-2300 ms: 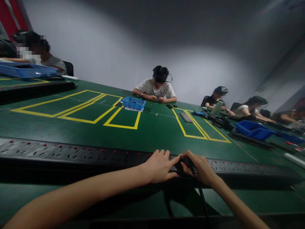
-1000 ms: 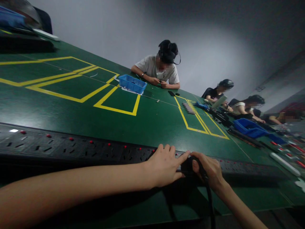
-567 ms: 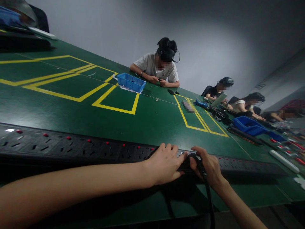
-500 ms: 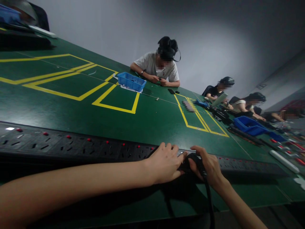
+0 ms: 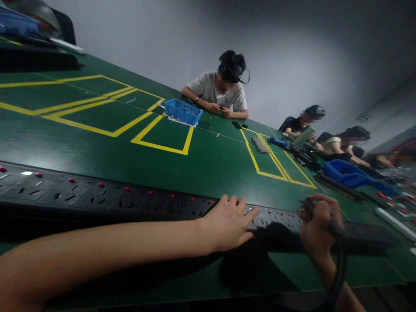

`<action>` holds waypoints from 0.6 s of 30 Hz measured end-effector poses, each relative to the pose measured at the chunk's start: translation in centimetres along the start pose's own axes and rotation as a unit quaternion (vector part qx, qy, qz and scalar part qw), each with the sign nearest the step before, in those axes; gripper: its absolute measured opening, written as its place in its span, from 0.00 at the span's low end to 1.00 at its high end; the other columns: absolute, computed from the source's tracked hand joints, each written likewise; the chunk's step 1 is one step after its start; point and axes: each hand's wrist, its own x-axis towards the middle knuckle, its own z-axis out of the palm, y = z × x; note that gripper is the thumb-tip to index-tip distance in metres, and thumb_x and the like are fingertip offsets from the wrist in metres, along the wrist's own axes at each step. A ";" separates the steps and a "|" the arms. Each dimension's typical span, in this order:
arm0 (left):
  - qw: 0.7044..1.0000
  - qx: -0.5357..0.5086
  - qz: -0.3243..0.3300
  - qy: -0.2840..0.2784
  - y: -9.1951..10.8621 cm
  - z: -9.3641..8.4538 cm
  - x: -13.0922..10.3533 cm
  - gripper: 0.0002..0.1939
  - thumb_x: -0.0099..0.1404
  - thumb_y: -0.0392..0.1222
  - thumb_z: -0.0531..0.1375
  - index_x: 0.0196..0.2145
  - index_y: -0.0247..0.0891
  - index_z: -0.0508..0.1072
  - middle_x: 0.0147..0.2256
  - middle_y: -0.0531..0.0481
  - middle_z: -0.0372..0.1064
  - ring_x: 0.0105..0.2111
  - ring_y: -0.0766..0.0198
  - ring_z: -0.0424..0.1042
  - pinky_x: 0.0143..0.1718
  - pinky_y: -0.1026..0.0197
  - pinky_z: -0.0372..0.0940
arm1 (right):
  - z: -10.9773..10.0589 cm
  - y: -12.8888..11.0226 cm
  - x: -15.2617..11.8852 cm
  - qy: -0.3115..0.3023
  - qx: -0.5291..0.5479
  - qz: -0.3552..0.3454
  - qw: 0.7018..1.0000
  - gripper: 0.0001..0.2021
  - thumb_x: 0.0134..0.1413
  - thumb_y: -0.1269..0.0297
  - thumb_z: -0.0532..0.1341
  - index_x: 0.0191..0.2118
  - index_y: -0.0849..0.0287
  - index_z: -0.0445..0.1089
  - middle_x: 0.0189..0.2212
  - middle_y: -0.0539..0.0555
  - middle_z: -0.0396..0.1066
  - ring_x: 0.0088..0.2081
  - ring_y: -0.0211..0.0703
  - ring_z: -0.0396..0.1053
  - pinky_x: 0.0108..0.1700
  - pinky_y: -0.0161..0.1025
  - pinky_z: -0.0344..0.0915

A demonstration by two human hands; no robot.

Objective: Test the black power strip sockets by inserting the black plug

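Note:
A long black power strip with slotted sockets and a row of red switches runs across the green table in front of me. My left hand grips it near the middle, with the fingers over the top and the thumb on the near side. Above the strip's right part, my right hand is closed round a black power plug. The plug's prongs point left, apart from the sockets, and its thick black cable hangs down past my wrist. Motion blurs the right hand and plug.
A blue bin stands beyond the yellow tape outlines on the green table. A person sits opposite, and others work along the right. A darker blue bin and scattered parts lie at the right.
My right hand has drawn the plug up and right, away from the strip beside my left hand. The left hand stays on the strip. The view has shifted slightly.

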 end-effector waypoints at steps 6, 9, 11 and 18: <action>1.000 -0.006 0.005 -0.021 -0.1 -0.1 0.1 0.31 0.63 0.57 0.45 0.59 0.38 0.47 0.44 0.41 0.63 0.38 0.51 0.63 0.37 0.53 0.55 | -1.8 -0.4 0.7 0.059 -0.054 -0.028 0.996 0.13 0.57 0.57 0.46 0.35 0.58 0.61 0.25 0.49 0.57 0.20 0.35 0.57 0.20 0.32 0.54; 0.999 -0.014 -0.016 -0.050 -0.2 -0.2 0.2 0.38 0.61 0.60 0.46 0.61 0.33 0.41 0.46 0.40 0.62 0.41 0.51 0.63 0.40 0.53 0.55 | -2.6 -1.4 -0.4 -0.099 -0.162 -0.156 0.969 0.13 0.55 0.55 0.48 0.36 0.59 0.62 0.28 0.51 0.62 0.26 0.39 0.63 0.26 0.35 0.58; 0.997 -0.011 -0.036 -0.063 -0.3 -0.4 0.0 0.41 0.60 0.62 0.46 0.60 0.28 0.42 0.46 0.37 0.62 0.42 0.50 0.62 0.41 0.52 0.54 | -2.5 -2.3 -0.8 -0.195 -0.171 -0.204 0.944 0.12 0.55 0.56 0.50 0.39 0.58 0.60 0.26 0.50 0.63 0.24 0.38 0.64 0.26 0.34 0.58; 0.995 0.019 -0.063 -0.072 -1.4 -1.1 -2.1 0.41 0.58 0.61 0.50 0.59 0.30 0.47 0.45 0.37 0.63 0.42 0.48 0.62 0.41 0.51 0.53 | 0.6 -5.6 -0.7 -0.319 -0.169 -0.191 0.913 0.09 0.57 0.56 0.52 0.34 0.57 0.57 0.22 0.48 0.65 0.20 0.36 0.64 0.23 0.31 0.55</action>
